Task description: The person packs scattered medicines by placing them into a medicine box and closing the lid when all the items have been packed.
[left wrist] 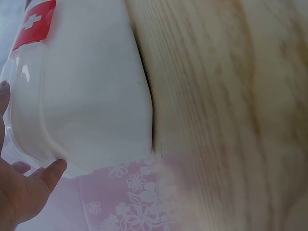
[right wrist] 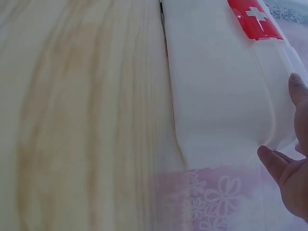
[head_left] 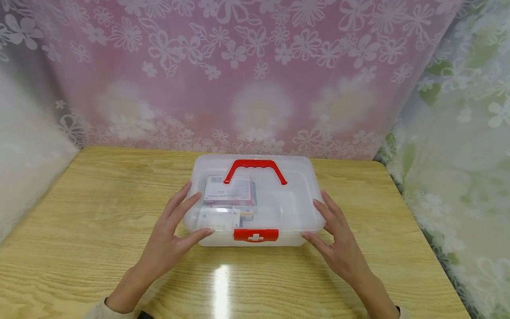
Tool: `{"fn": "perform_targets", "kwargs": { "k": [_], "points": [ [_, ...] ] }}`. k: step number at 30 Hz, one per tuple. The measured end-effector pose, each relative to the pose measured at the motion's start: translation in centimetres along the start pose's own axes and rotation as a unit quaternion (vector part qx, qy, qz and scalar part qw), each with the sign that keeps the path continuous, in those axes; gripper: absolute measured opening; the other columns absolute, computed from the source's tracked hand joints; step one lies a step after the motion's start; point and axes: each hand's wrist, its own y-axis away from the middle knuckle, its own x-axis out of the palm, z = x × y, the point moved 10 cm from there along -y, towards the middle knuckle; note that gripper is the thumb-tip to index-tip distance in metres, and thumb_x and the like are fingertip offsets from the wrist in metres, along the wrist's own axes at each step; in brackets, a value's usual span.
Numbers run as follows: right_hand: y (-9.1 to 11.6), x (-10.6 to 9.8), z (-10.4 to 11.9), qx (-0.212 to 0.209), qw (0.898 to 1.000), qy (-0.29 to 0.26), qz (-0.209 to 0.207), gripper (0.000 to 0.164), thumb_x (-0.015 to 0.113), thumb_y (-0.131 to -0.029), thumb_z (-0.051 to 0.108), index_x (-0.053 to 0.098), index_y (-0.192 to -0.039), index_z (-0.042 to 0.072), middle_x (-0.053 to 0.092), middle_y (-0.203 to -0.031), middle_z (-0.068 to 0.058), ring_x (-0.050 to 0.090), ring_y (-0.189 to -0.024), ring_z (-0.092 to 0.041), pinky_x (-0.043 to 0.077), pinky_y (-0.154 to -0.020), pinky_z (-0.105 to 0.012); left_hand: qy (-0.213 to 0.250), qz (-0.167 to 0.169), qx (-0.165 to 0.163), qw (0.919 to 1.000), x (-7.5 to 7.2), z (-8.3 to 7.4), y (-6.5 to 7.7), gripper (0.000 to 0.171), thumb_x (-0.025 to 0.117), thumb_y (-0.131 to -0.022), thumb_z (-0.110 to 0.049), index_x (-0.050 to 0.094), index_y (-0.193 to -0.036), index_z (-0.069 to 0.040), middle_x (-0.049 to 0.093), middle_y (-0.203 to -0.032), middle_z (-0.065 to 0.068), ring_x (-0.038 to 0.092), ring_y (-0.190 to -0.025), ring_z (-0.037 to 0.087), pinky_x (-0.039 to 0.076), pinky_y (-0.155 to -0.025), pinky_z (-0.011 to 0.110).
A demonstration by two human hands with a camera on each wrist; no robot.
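Note:
A translucent white first-aid box (head_left: 295, 195) with a red carry handle (head_left: 255, 164) stands on the wooden table. Its lid is down, and a red latch (head_left: 256, 235) with a white cross sits on the front. Medicine packets (head_left: 227, 190) show through the left part of the lid. My left hand (head_left: 169, 232) holds the left front corner, thumb at the front edge and fingers along the side. At the opposite corner my right hand (head_left: 342, 241) grips likewise. In both wrist views, fingertips touch the lid's rim. The box's back is out of sight.
The wood-grain table (head_left: 99, 212) spreads out around the box. Behind it hangs a pink flowered cloth (head_left: 259, 88), and a pale floral cloth (head_left: 458, 177) hangs along the right side. A small dark object (head_left: 145, 315) shows at the bottom edge.

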Motion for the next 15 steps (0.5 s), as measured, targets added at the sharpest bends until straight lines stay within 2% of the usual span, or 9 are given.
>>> {"fn": "perform_targets", "kwargs": {
  "k": [3, 7, 10, 13, 15],
  "points": [
    [0.04, 0.04, -0.09, 0.008, 1.0, 0.004, 0.005, 0.07, 0.065, -0.088, 0.037, 0.04, -0.143, 0.001, 0.023, -0.153, -0.018, 0.033, -0.135, -0.024, 0.043, -0.09, -0.017, -0.004, 0.002, 0.004, 1.0, 0.06, 0.06, 0.03, 0.082, 0.085, -0.067, -0.005, 0.049, -0.14, -0.01, 0.028, -0.153, 0.009, 0.032, -0.136, 0.029, 0.03, -0.103, 0.02],
    [0.1, 0.13, -0.4, 0.034, 0.999, 0.016, 0.014, 0.076, 0.078, -0.079, 0.014, 0.04, -0.144, 0.004, 0.022, -0.154, -0.014, 0.032, -0.135, -0.025, 0.043, -0.091, -0.017, -0.005, 0.008, 0.004, 0.9999, 0.09, 0.19, -0.03, 0.083, 0.085, -0.067, -0.005, 0.047, -0.141, -0.01, 0.027, -0.153, 0.009, 0.031, -0.136, 0.028, 0.029, -0.104, 0.021],
    [0.12, 0.11, -0.57, 0.048, 0.998, 0.023, 0.017, 0.083, 0.081, -0.072, 0.001, 0.04, -0.144, 0.005, 0.022, -0.155, -0.011, 0.032, -0.135, -0.025, 0.042, -0.091, -0.017, -0.003, 0.011, -0.001, 0.9999, 0.14, 0.28, -0.09, 0.084, 0.085, -0.067, -0.005, 0.046, -0.142, -0.011, 0.026, -0.154, 0.008, 0.03, -0.137, 0.027, 0.029, -0.105, 0.021],
    [0.14, -0.01, -0.48, 0.04, 0.999, 0.022, 0.014, 0.075, 0.078, -0.08, 0.016, 0.04, -0.144, 0.004, 0.022, -0.154, -0.013, 0.031, -0.136, -0.025, 0.042, -0.091, -0.017, -0.002, 0.015, -0.003, 0.9999, 0.3, 0.3, -0.12, 0.085, 0.085, -0.068, -0.006, 0.045, -0.143, -0.011, 0.025, -0.154, 0.007, 0.029, -0.137, 0.027, 0.028, -0.105, 0.022],
    [0.15, -0.12, -0.26, 0.024, 0.999, 0.026, 0.01, 0.07, 0.07, -0.087, 0.031, 0.04, -0.143, 0.003, 0.023, -0.153, -0.016, 0.032, -0.135, -0.026, 0.041, -0.092, -0.016, -0.006, 0.015, 0.001, 0.9999, 0.43, 0.27, -0.13, 0.085, 0.085, -0.069, -0.01, 0.044, -0.143, -0.01, 0.025, -0.155, 0.007, 0.029, -0.137, 0.027, 0.028, -0.106, 0.022]
  ]
}}
